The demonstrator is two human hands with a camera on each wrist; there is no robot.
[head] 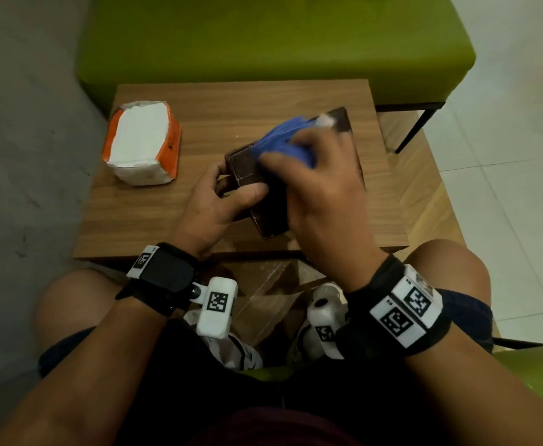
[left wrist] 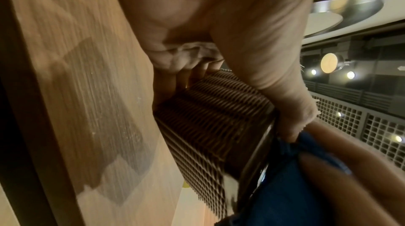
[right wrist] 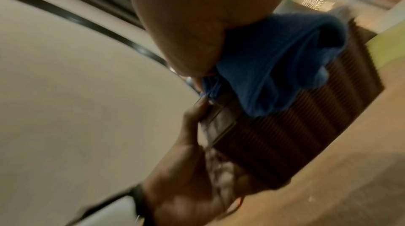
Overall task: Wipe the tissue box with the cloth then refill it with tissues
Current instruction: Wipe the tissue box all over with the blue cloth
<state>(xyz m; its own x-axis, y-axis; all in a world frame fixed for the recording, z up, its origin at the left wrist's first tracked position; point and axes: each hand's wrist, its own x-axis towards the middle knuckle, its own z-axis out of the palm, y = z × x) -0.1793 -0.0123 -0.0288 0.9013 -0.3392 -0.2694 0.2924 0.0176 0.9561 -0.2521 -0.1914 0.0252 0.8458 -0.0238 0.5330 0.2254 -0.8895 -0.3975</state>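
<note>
Left hand [head: 214, 201] grip curled round near-left corner of dark woven tissue box [head: 247, 169], centre frame on desk [head: 263, 98]. Right hand [head: 321, 175] presses bunched blue cloth [head: 283, 141] onto box top. Opened tissue pack [head: 141, 143], white tissues inside, upper left.

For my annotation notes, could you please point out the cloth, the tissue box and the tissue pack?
cloth [head: 280, 140], head view, on its bunched blue middle.
tissue box [head: 246, 165], head view, on its dark top.
tissue pack [head: 141, 136], head view, on the white tissues.
</note>
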